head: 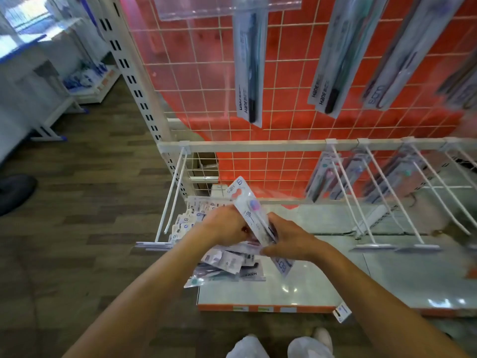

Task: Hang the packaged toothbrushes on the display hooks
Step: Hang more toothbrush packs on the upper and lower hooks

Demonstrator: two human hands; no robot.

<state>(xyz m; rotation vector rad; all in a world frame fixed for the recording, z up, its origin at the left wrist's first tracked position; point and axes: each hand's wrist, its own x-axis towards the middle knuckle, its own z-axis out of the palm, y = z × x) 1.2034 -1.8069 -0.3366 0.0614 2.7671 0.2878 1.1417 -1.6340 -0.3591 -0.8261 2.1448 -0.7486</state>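
The toothbrush pack (249,202) stands tilted above the pile of packs (224,262) on the shelf (322,275), its lower half gripped by the curled left hand (224,227) and right hand (291,241). It looks light, thin, slippery and bendy, so pinching near the top hang hole seems best. An empty hook (171,192) juts out just left.

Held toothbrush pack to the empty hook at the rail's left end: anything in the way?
Nothing visible. The toothbrush pack, gripped by left hand and right hand, is right of the empty hook; its wires are bare.
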